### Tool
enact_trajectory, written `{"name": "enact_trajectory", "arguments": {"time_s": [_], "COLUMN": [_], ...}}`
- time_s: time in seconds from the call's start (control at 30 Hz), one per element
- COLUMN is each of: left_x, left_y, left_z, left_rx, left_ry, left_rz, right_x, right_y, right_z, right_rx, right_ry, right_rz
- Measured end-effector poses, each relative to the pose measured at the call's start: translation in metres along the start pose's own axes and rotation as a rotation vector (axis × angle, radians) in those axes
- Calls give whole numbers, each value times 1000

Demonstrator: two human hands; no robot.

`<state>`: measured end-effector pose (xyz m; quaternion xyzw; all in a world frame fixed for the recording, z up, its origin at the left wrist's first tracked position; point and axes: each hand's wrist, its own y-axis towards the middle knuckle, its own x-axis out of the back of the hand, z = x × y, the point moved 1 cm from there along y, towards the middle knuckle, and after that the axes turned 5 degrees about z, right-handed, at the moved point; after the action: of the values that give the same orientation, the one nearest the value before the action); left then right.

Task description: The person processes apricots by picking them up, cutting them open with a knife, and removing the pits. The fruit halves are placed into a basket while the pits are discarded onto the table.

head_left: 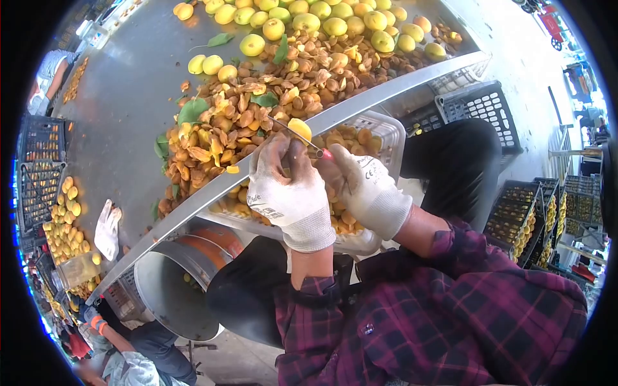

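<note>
Apricot pinched at the fingertips of a worker's gloved left hand, by the raised near edge of a metal counter. The gloved right hand, just beside it, is clamped on a red-handled knife, its blade running along the fruit's near side. Brown pits lie heaped beyond the edge, with whole yellow fruit farther back. A white crate of fruit pieces stands nearer; a white glove lies at left.
</note>
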<state>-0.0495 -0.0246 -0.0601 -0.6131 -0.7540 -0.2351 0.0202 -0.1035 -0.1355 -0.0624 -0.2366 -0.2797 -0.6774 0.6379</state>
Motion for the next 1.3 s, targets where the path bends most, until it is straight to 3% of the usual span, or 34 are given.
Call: {"name": "enact_trajectory", "arguments": {"time_s": [0.33,0.4,0.43,0.57,0.63,0.83,1.1,1.3], "left_x": [-1,-4,-5,-5,-4,4,5,0], "left_y": [0,0,0,3,5,16,27,17], "left_z": [1,1,1,3,-1,-13,-5,-7], "left_rx": [120,144,146,139,103,371,425,499], "left_ry": [-18,-82,-86,-68,-39,-353,-314,-336], "left_rz": [3,-21,-20,-14,-10,3,19,77], "right_x": [7,0,-24,-23,-16,-28,-13,-6], "right_y": [12,10,18,12,13,-4,14,-6], "right_z": [2,-8,-19,-12,-7,-15,1,-8], "right_rx": [-83,-12,-51,-95,-94,-63,-218,-168], "right_ry": [-25,41,262,-33,-25,-3,-40,-24], "right_rz": [150,72,25,26,39,-34,141,99]}}
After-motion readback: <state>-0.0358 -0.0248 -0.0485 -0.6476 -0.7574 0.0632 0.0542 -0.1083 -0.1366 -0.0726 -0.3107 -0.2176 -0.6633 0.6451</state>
